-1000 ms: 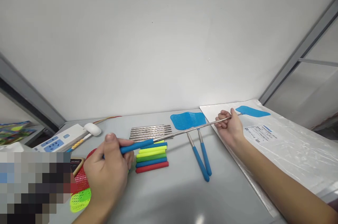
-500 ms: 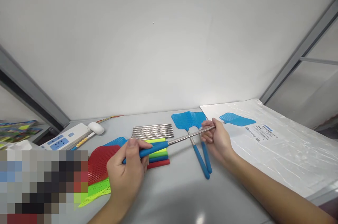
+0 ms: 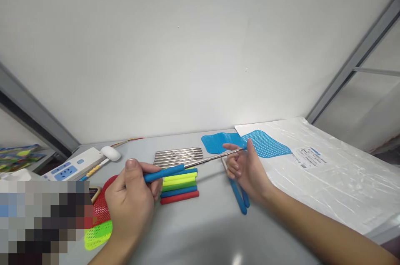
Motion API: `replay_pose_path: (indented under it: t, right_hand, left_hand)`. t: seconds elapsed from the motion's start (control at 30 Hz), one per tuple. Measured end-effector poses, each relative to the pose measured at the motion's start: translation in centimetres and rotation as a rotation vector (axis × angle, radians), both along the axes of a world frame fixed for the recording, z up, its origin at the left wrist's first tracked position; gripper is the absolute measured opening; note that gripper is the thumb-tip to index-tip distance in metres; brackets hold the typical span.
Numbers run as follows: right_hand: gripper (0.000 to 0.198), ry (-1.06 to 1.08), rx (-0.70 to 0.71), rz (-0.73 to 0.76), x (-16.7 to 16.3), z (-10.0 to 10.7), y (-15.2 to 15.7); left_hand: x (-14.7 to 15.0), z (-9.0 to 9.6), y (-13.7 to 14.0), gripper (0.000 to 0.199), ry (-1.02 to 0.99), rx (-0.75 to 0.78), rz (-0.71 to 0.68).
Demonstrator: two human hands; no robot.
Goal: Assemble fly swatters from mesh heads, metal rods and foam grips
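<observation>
Head view: left fingers (image 3: 131, 171) round blue swatter (image 3: 265, 145), right fingers (image 3: 235, 168) round its shaft (image 3: 215, 156), wide grey tabletop (image 3: 203, 229) between.

The left hand (image 3: 133, 198) covers the rear of the handle (image 3: 165, 172) of the held swatter (image 3: 208, 161). The right hand (image 3: 246, 169) partly hides two swatters (image 3: 238, 198) on the surface (image 3: 212, 227). A pixelated patch (image 3: 40, 223) masks part of the red mesh (image 3: 102, 206). The small print on the label (image 3: 309, 158) is unreadable; the right forearm (image 3: 315, 219) leaves the picture.
</observation>
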State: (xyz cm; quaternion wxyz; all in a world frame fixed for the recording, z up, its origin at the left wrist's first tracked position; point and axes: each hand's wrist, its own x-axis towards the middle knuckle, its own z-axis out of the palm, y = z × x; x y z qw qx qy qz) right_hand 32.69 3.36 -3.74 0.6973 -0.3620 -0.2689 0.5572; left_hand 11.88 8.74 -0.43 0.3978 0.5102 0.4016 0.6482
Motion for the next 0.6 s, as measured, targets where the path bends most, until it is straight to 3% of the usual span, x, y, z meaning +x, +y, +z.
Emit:
replay_pose_path:
  t: [0.23, 0.43, 0.6]
  right_hand:
    - [0.052, -0.268, 0.217, -0.315, 1.3, 0.1, -0.3]
    - [0.047, -0.37, 0.226, -0.401, 0.1, 0.4, -1.1]
    - [0.044, -0.315, 0.265, -0.422, 0.7, 0.4, -1.3]
  left_hand:
    - [-0.6, -0.3, 0.8, 0.04, -0.006, 0.049, -0.054]
    - [-0.6, -0.5, 0.9, 0.038, -0.025, 0.066, -0.028]
    - [-1.1, -0.3, 1.5, 0.038, -0.022, 0.078, 0.003]
